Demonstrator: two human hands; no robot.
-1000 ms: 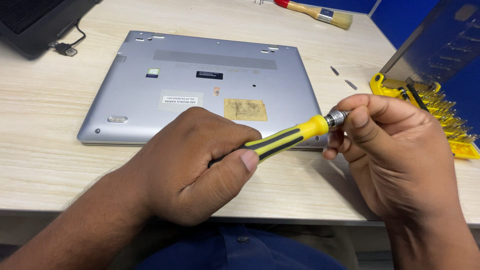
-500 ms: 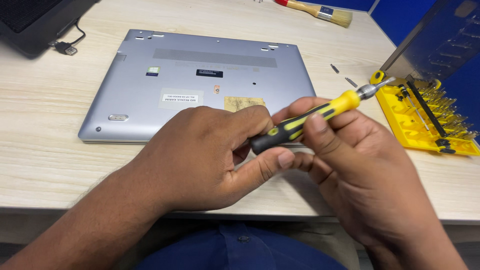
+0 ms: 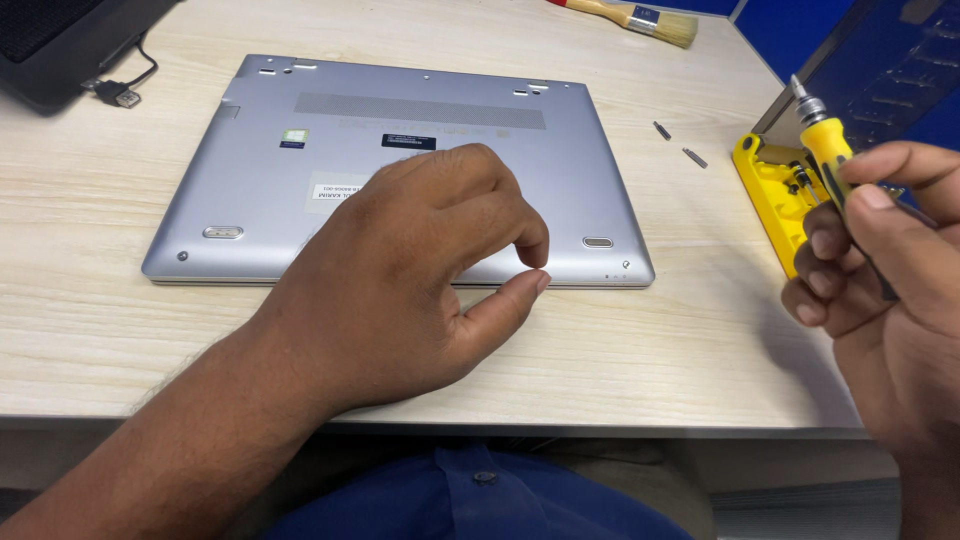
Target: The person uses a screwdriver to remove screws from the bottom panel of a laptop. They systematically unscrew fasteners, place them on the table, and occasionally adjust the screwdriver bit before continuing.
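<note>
A silver laptop (image 3: 420,120) lies closed and upside down on the light wooden table (image 3: 80,330), its base panel facing up. My left hand (image 3: 420,260) rests on the laptop's near edge, holding nothing, thumb and fingers curled a little apart. At the right, my right hand (image 3: 880,290) grips a yellow and black screwdriver (image 3: 825,150), its metal tip pointing up and away. Just behind that hand sits a yellow bit case (image 3: 765,190) with its clear lid (image 3: 880,70) standing open.
Two small loose bits (image 3: 678,143) lie on the table between the laptop and the case. A paintbrush (image 3: 640,18) with a wooden handle lies at the far edge. A black device (image 3: 60,40) with a cable plug (image 3: 115,93) sits at the far left.
My left hand has let go of the screwdriver and dropped onto the laptop's edge. My right hand has carried the screwdriver away to the right and turned it upright.
</note>
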